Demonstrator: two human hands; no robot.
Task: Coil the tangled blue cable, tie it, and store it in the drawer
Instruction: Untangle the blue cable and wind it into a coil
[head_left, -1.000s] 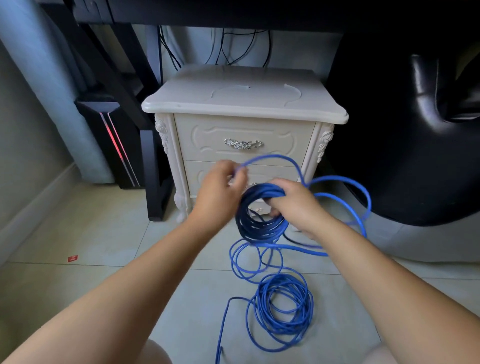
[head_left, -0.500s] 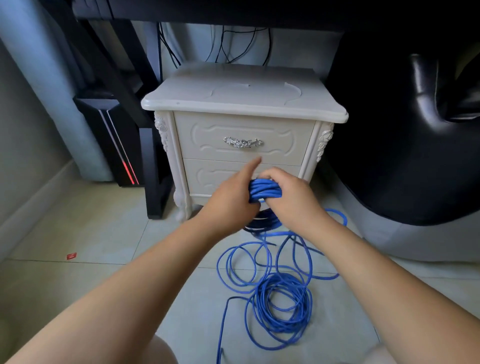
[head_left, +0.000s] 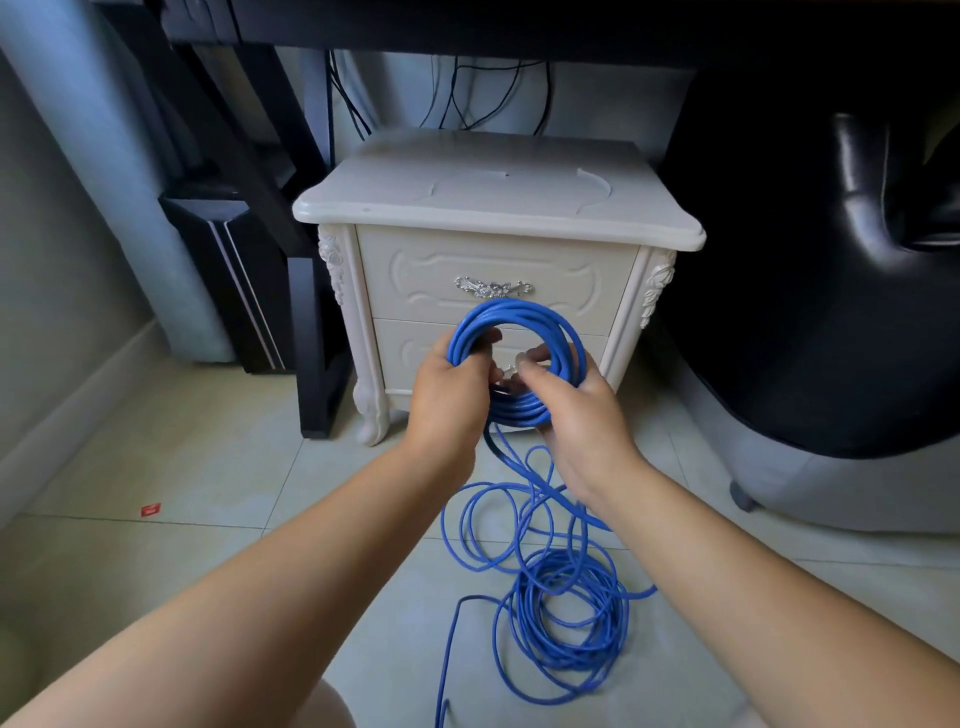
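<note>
Snagging seems the main risk: much of the blue cable (head_left: 566, 587) lies in loose, overlapping loops on the floor (head_left: 208, 467), so drawing in more could pull up a knot. The left hand (head_left: 447, 395) and right hand (head_left: 584, 415) each curl around the wound coil (head_left: 519, 313), held before the closed drawer (head_left: 415, 278). The coil stands upright, its opening facing the person, with slack trailing down.

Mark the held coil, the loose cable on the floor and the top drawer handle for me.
coil (head_left: 514, 310), head view, top arc of the loops.
loose cable (head_left: 566, 571), head view, upper part of the floor pile.
drawer handle (head_left: 492, 287), head view, its centre.
</note>
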